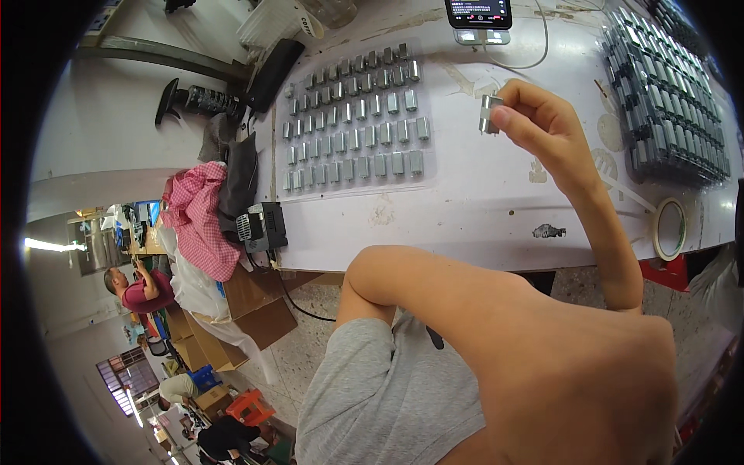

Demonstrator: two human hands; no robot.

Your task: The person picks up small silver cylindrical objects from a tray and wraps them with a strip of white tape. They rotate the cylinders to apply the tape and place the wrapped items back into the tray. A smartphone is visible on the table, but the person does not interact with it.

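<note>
My right hand [545, 128] is raised above the white table, thumb and fingers pinched on a small silver metal-cased part [487, 114]. The part is held upright, and thin prongs show at its lower end. To the left of the hand, a clear plastic tray [428, 167] lies flat, with several rows of similar silver parts [356, 139] standing in it. A bare, bent limb of mine crosses the lower middle above grey cloth. My left hand does not show.
Stacked clear trays of silver parts [670, 101] stand at the right, near a tape roll [669, 229]. A phone [479, 11] with a white cable [545, 39] is at the back. A black device [262, 226] sits by checkered cloth [200, 213]. Cardboard boxes [260, 306] and people appear left.
</note>
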